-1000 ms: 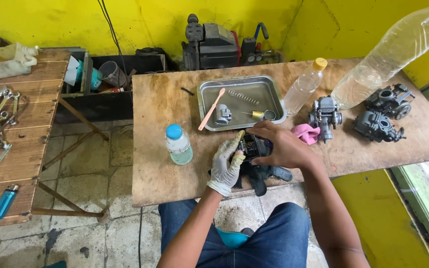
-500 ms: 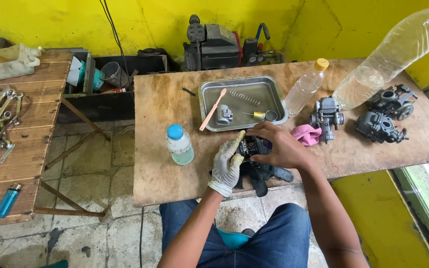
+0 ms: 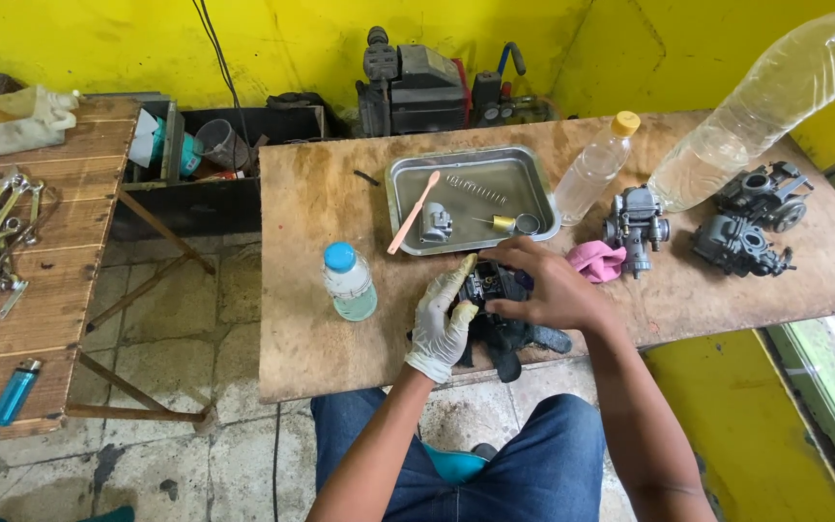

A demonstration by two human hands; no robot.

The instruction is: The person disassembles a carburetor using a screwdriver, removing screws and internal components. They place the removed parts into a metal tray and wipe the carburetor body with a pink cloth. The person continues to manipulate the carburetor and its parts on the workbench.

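Little has shifted: gloved left hand (image 3: pixel 440 324) and bare right hand (image 3: pixel 545 287) still clasp the dark metal carburettor (image 3: pixel 497 307) at the brown plywood table (image 3: pixel 321 319) near edge; best steadied against tipping.

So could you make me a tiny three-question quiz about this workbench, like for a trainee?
1. True or false: the left hand wears a glove.
2. Which lies in the metal tray? A) a lighter B) a pink toothbrush C) a spanner
3. What do both hands grip at the table edge?

Key:
1. True; the right hand is bare.
2. B.
3. A dark carburetor, on a black cloth.
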